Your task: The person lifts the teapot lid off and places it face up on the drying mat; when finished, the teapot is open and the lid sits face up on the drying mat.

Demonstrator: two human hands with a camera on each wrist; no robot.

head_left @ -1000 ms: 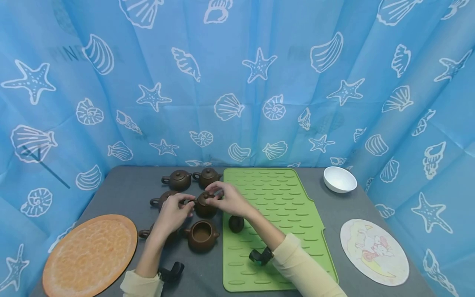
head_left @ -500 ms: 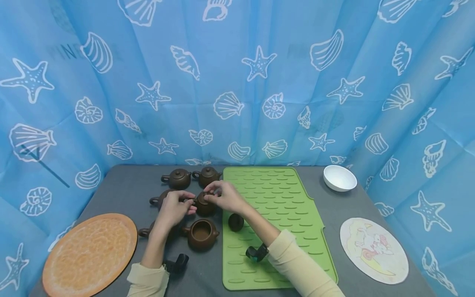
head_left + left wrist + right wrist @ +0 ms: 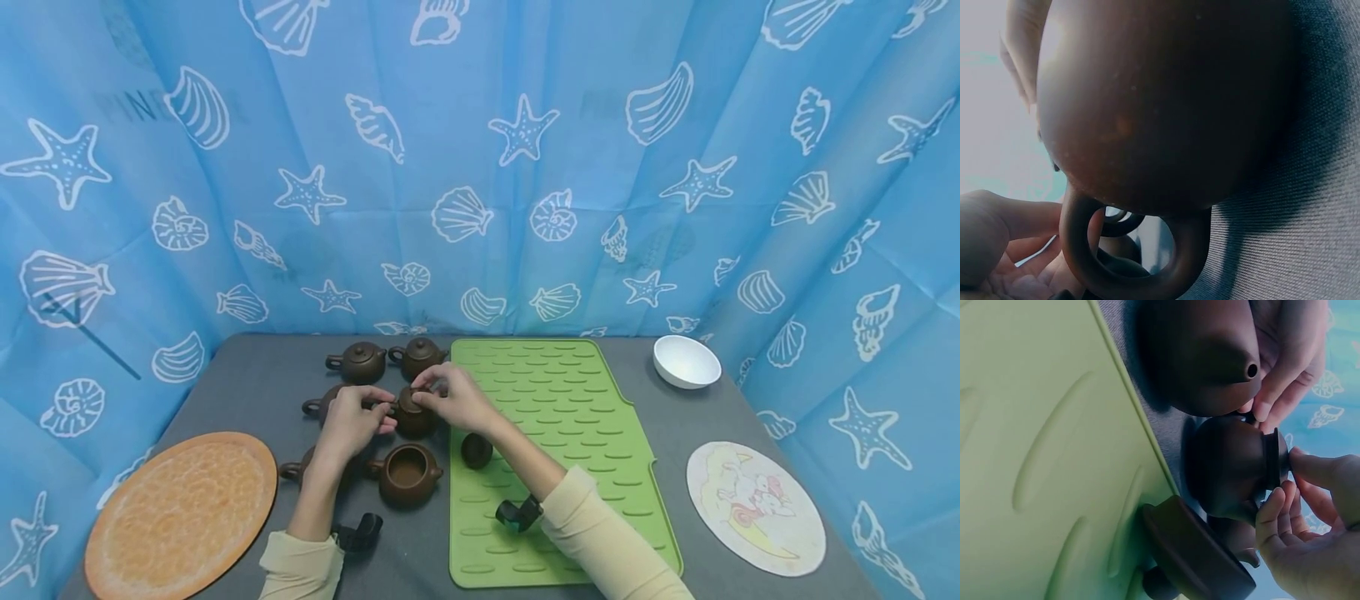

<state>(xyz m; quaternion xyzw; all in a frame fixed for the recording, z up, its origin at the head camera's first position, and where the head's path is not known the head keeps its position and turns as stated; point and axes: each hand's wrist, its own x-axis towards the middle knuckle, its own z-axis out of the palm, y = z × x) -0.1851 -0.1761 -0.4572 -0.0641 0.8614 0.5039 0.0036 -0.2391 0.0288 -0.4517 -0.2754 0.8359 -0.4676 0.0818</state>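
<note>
The left hand (image 3: 352, 423) grips the pot (image 3: 414, 423) while the right hand (image 3: 459, 402) pinches its lid (image 3: 1281, 451), likely opening it, so a gentle lift should follow.

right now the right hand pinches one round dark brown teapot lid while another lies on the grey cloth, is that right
No, the other round dark brown lid lies on the ridged green mat, not the grey cloth; the head view shows it.

Faint letters "PIN" (image 3: 133, 106) on blue curtain (image 3: 480, 142)
</note>
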